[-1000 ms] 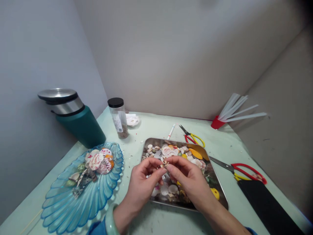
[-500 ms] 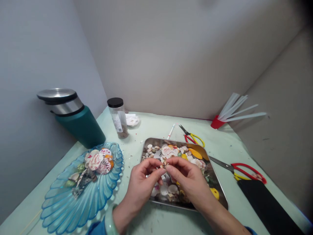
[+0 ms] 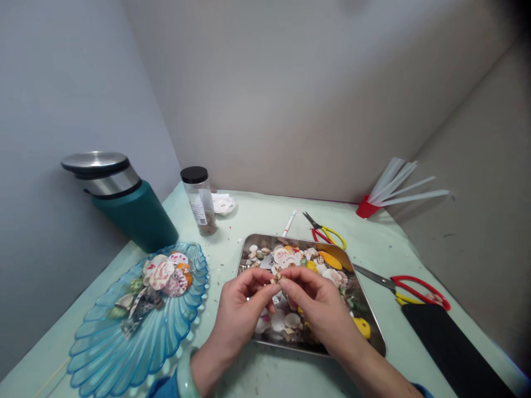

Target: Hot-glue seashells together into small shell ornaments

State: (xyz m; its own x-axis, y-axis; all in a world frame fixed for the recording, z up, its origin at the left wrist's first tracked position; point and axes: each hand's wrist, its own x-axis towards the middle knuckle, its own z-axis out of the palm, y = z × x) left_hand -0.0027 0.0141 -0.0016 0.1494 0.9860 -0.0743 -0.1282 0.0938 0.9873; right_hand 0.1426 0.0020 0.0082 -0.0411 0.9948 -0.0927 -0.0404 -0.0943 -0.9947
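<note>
Between the fingertips of both hands is a small brown-and-white shell (image 3: 279, 279), mostly covered by the fingers. My left hand (image 3: 244, 304) pinches it from the left with thumb and forefinger. From the right, my right hand (image 3: 317, 298) pinches the same shell. Both hands are over a metal tray (image 3: 375, 326) of many shells, among them white scallop shells (image 3: 292, 320), an orange one (image 3: 331, 260) and a yellow piece with holes (image 3: 362, 327). The forearms hide part of the tray's near side.
At left is a blue shell-shaped dish (image 3: 136, 362) with more shells, beside a teal bottle (image 3: 141, 215). A black-lidded jar (image 3: 199, 207) stands behind. Small scissors (image 3: 323, 229), large scissors (image 3: 415, 290), a red cup of glue sticks (image 3: 367, 207) and a black flat object (image 3: 448, 345) are at right.
Both hands keep their pinch on the small shell, with only slight finger movement. The whole view has shifted very slightly; the objects on the table stay in place.
</note>
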